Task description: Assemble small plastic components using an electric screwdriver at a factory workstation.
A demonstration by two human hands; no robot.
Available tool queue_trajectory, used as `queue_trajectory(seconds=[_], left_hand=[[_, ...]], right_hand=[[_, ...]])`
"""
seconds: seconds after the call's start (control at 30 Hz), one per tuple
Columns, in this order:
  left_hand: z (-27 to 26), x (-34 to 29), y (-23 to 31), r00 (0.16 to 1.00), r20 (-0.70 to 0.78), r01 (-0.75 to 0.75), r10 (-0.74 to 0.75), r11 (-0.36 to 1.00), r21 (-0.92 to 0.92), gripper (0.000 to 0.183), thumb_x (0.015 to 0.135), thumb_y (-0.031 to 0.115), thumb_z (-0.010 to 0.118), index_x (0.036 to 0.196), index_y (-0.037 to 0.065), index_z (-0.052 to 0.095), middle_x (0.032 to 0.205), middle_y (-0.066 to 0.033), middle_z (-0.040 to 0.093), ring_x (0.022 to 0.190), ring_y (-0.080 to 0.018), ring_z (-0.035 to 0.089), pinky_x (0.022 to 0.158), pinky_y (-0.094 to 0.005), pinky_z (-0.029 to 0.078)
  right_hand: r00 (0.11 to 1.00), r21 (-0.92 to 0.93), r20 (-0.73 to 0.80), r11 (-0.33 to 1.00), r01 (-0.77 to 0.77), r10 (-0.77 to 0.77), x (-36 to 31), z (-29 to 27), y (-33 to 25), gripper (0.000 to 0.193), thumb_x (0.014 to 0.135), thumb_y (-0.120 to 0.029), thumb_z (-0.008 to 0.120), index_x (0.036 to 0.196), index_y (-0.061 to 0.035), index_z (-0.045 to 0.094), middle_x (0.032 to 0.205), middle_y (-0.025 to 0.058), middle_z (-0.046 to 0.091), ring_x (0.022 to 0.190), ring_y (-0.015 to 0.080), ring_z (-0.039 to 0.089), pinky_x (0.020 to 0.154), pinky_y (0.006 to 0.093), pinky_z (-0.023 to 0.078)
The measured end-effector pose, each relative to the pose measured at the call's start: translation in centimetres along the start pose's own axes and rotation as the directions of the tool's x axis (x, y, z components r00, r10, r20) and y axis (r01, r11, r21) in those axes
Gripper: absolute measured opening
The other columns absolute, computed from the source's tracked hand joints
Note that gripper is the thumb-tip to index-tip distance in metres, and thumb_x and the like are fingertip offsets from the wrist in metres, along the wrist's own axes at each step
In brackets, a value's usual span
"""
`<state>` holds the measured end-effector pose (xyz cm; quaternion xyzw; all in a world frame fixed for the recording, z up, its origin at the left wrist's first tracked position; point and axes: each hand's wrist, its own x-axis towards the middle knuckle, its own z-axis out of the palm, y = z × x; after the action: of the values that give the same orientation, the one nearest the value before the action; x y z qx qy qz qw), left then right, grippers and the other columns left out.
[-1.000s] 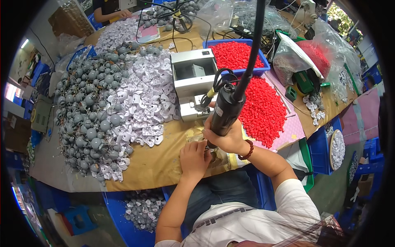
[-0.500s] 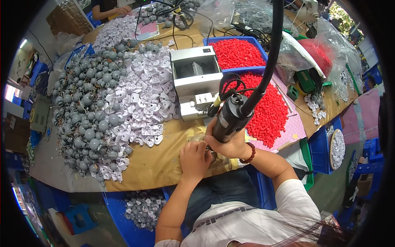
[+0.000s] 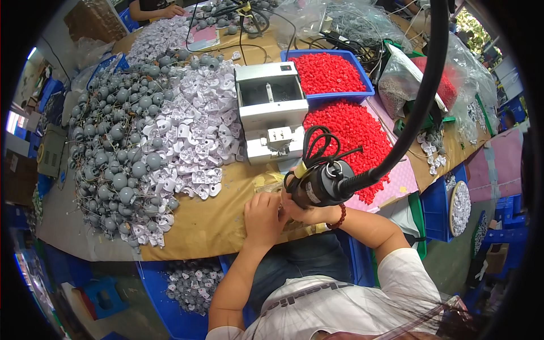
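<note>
At the near edge of the brown table (image 3: 198,232), my right hand (image 3: 309,213) is wrapped around the black corded tool (image 3: 317,188), long axis slanting down-left toward my left hand (image 3: 263,220), curled just beside, whether holding anything I cannot tell.

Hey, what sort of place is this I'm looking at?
Most likely a small-parts assembly workshop: heaps of grey round parts, white moulded pieces and small red pieces lie on the bench, and a black corded tool is held over its near edge.
</note>
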<state>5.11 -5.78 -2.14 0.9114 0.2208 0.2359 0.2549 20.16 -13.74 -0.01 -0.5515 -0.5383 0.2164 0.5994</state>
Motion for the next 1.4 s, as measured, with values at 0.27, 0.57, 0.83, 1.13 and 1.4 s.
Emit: queue_trajectory(seconds=[0.27,0.57,0.83,1.13,1.4], left_hand=[[-0.1,0.0,0.0,0.999,0.013,0.031,-0.03,0.999,-0.013,0.034,0.074,0.014,0.077,0.105,0.011,0.062,0.1,-0.0071,0.061,0.103,-0.0314,0.06,0.087,-0.0466,0.045],[0.0,0.0,-0.4,1.0,0.02,0.013,-0.012,1.0,-0.025,0.037,0.071,0.012,0.077,0.103,0.01,0.06,0.103,-0.0087,0.061,0.105,-0.0329,0.059,0.087,-0.047,0.045],[0.2,-0.1,-0.6,1.0,0.029,0.005,-0.004,1.0,-0.026,0.037,0.072,0.012,0.079,0.103,0.009,0.06,0.103,-0.0091,0.061,0.106,-0.0333,0.059,0.086,-0.047,0.045],[0.1,0.0,-0.7,0.999,0.027,0.026,-0.024,0.996,-0.082,0.035,0.074,0.014,0.079,0.103,0.009,0.06,0.102,-0.0086,0.062,0.105,-0.0335,0.059,0.087,-0.0466,0.045],[-0.6,-0.1,0.3,0.996,0.024,0.081,-0.08,0.996,-0.037,0.043,0.078,0.013,0.08,0.117,0.007,0.064,0.119,-0.0106,0.062,0.113,-0.0349,0.057,0.096,-0.0466,0.046]], right_hand=[[0.995,0.023,-0.036,0.995,-0.096,0.096,-1.0,0.7,0.2,0.039,0.078,-0.012,0.085,0.111,-0.0047,0.065,0.094,0.0041,0.068,0.084,0.0144,0.066,0.079,0.0306,0.054],[0.999,-0.149,0.032,0.989,-0.028,0.033,-0.4,0.6,1.1,0.051,0.077,-0.015,0.084,0.121,-0.0042,0.06,0.103,0.0077,0.068,0.087,0.0194,0.066,0.083,0.0339,0.055],[0.977,-0.403,0.085,0.89,0.213,-0.195,-0.4,0.3,1.1,0.06,0.076,-0.017,0.085,0.127,-0.0033,0.057,0.104,0.0095,0.068,0.088,0.0201,0.066,0.083,0.0344,0.055],[0.976,-0.298,0.051,0.929,0.218,-0.213,-0.1,0.5,0.3,0.063,0.077,-0.018,0.086,0.13,-0.0009,0.056,0.106,0.0093,0.069,0.091,0.018,0.066,0.086,0.0332,0.054],[0.932,0.186,-0.324,0.977,-0.107,0.164,2.6,-1.9,-3.0,0.033,0.086,-0.003,0.076,0.114,-0.0035,0.058,0.092,0.0035,0.066,0.08,0.0125,0.065,0.072,0.0295,0.054]])
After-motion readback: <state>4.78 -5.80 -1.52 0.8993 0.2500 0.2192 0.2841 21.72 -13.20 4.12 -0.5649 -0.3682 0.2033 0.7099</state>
